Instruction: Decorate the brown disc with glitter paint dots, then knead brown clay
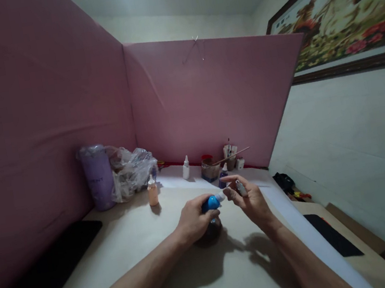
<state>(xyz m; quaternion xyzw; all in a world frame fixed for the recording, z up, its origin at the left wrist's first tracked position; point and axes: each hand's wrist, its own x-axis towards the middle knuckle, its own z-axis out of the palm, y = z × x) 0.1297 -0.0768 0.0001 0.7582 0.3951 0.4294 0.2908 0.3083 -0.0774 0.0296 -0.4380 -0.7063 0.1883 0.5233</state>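
My left hand (197, 218) is wrapped round a small blue squeeze bottle (210, 203), tilted so that its white nozzle points up and to the right. At the nozzle tip, the thumb and fingertips of my right hand (250, 200) come close together; whether they touch it I cannot tell. A small greyish-white piece (241, 188) is tucked between the fingers of that same hand, its exact kind unclear. Beneath my left hand a dark rounded object (210, 235) rests on the pale tabletop (185, 281), partly hidden by the hand.
An orange bottle (152, 192), a white bottle (186, 169) and a purple bottle (223, 176) stand around. Behind are a jar (209, 169) with a brush across it and a brush cup (230, 157). A purple tumbler (98, 178) and plastic bag (133, 170) stand left, by pink panels (207, 98).
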